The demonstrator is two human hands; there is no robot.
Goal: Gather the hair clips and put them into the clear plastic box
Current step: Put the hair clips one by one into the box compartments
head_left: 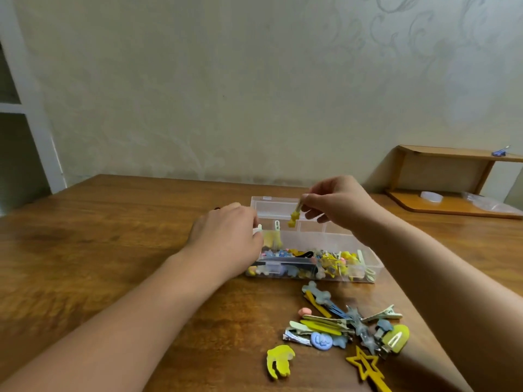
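A clear plastic box sits open on the wooden table, its lid tilted back, with several coloured hair clips inside. My right hand pinches a small yellow clip and holds it above the box's far side. My left hand grips the box's left end, its fingertips hidden behind the wall. A pile of loose hair clips lies in front of the box, with a yellow hand-shaped clip and a yellow star clip nearest me.
The wooden table spreads wide to the left. A low wooden shelf stands at the back right with a clear round object and plastic on it. A wall runs close behind the table.
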